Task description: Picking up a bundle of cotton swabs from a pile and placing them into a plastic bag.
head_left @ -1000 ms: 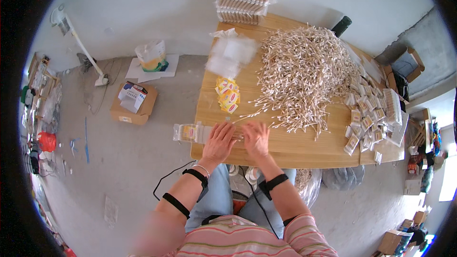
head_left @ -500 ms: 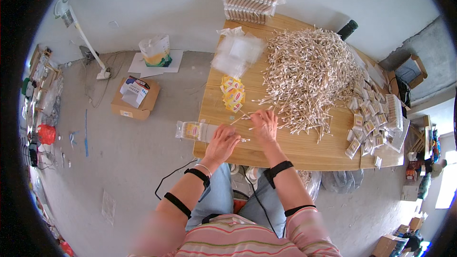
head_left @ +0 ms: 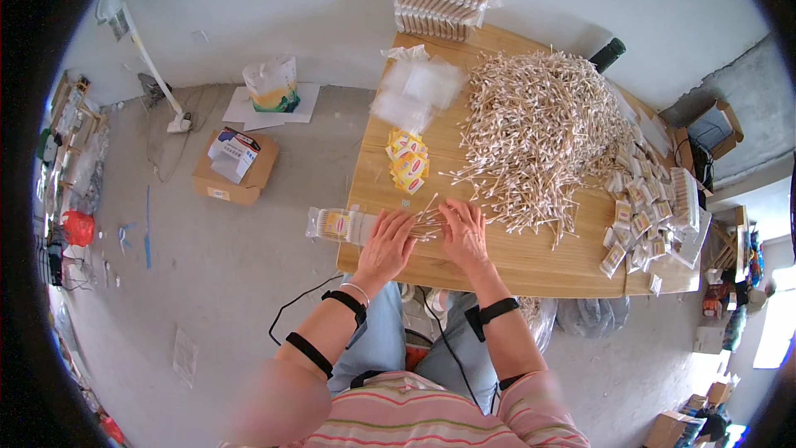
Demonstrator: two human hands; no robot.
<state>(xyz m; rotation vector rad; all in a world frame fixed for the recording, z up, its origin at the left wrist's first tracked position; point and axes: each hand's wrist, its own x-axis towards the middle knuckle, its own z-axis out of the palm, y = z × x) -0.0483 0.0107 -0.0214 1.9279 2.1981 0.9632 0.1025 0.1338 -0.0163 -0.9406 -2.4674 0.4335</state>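
Between my two hands, close to the table's near edge, lies a small loose bunch of cotton swabs (head_left: 429,221). My left hand (head_left: 387,245) is closed over the bunch's left end, fingers pressed together. At the right end, my right hand (head_left: 466,234) has its fingers curled against the swab tips. Left of my left hand rests a clear plastic bag of swabs (head_left: 336,225) with a yellow card inside. A large heap of loose cotton swabs (head_left: 539,133) spreads beyond my right hand. Several yellow printed cards (head_left: 408,163) lie farther off, past my left hand.
Flat clear bags (head_left: 419,91) lie beyond the cards on the wooden table (head_left: 531,270). Stacked packs of swabs (head_left: 439,0) stand at the back. Filled small packs (head_left: 638,211) pile up at right. A dark green bottle (head_left: 608,54) stands behind the heap; a cardboard box (head_left: 257,174) sits on the floor.
My right hand has shifted slightly right and down, and its fingers have opened out a little. More swabs now show gathered between the hands. My left hand has moved slightly up.
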